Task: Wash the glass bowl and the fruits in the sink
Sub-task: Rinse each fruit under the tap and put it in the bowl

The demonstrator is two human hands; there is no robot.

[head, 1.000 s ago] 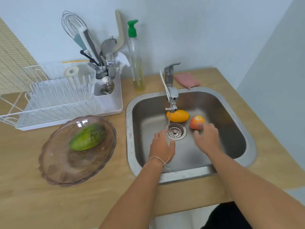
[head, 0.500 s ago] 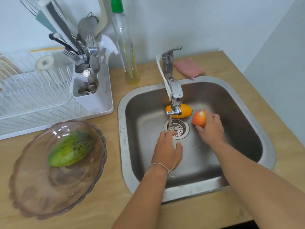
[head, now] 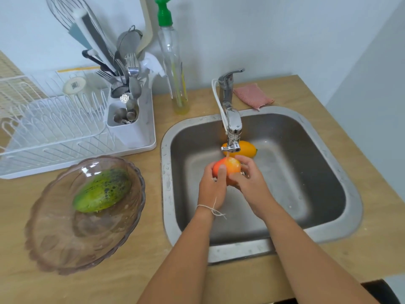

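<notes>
Head view: we note both hands, left hand (head: 212, 185) and right hand (head: 249, 183), now clasp the red-orange fruit (head: 228, 168) under the faucet (head: 233, 128); earlier only the right touched it. Yellow fruit (head: 246, 150) lies behind in the sink (head: 328, 172). Glass bowl (head: 54, 238) holding green fruit (head: 102, 190) sits left on wooden counter (head: 109, 281).

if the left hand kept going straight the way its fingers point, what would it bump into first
The left hand points up and away toward the tap. Past the red-orange fruit it already grips, the first thing in line looks like the tap spout, though depth is hard to judge.
</notes>
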